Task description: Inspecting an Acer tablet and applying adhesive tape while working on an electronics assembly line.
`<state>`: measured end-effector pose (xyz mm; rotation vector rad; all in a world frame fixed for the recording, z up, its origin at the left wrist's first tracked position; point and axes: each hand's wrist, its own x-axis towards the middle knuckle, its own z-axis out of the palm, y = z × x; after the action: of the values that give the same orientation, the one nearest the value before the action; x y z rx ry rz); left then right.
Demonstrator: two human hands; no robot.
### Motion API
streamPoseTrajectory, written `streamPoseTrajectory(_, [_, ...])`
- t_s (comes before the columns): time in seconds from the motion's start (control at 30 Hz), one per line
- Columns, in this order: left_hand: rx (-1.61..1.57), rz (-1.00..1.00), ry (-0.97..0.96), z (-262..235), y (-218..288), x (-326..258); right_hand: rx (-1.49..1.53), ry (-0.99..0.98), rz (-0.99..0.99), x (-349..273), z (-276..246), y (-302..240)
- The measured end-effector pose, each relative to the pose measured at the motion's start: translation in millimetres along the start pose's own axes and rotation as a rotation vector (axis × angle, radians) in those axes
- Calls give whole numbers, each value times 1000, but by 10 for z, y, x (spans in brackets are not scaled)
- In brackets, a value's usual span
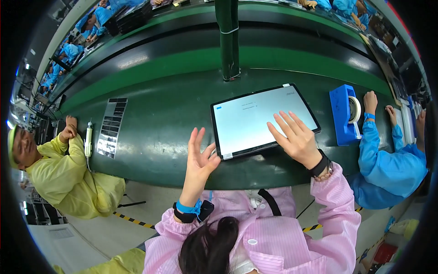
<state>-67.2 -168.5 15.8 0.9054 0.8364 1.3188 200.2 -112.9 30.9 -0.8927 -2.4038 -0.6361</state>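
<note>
A tablet [242,130] with a lit, pale screen and a black border lies on the green work table, turned slightly, its lower edge towards me. Small white tabs stick to two of its corners. My right hand [296,139] is over the right part of the screen, fingers stretched and apart, holding nothing; whether it touches the glass I cannot tell. Beside the tablet's lower left corner, my left hand [200,155] is raised with its fingers spread and nothing in it. A blue strap with a black band circles my left wrist.
A blue tape dispenser [345,116] stands right of the tablet. Further left lie a sheet of dark rectangular pieces [112,128] and a pale electric screwdriver [88,140]. A green post [227,41] rises behind the tablet. Co-workers in yellow [68,173] and blue [388,169] sit either side.
</note>
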Motion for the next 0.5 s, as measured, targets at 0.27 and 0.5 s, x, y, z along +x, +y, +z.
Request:
streamPoseTrajectory(0.27, [293,0,92,41,-105,88,18,-246,-38,-196,246,-34])
streamPoseTrajectory(0.5, [565,-15,153,-87,-249,70,388,-388,281,-270,37,151])
